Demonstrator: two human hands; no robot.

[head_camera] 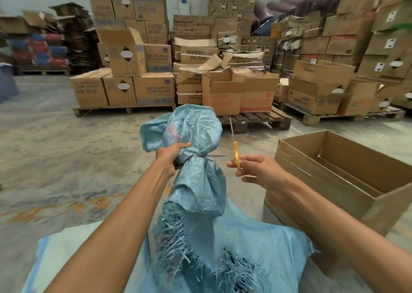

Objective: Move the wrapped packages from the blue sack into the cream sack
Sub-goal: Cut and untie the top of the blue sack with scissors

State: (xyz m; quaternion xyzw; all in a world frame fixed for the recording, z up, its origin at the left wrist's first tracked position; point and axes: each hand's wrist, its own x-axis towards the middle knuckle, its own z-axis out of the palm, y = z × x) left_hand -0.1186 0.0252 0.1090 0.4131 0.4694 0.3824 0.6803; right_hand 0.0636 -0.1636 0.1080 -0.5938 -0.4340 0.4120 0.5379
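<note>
A blue woven sack [200, 203] stands in front of me, its neck bunched and tied with a cord, its cut edge frayed lower down. My left hand [171, 156] grips the bunched neck just above the tie. My right hand [256, 170] is to the right of the sack and holds yellow-handled scissors [236, 154], blade pointing up and away. A pale cream sack [73, 248] lies at the lower left, partly behind my left arm. No wrapped packages show; the blue sack hides its contents.
An open cardboard box [347, 176] sits on the floor at my right. Wooden pallets [256, 118] stacked with many cardboard cartons [124, 69] fill the background. Bare concrete floor [55, 147] spreads to the left.
</note>
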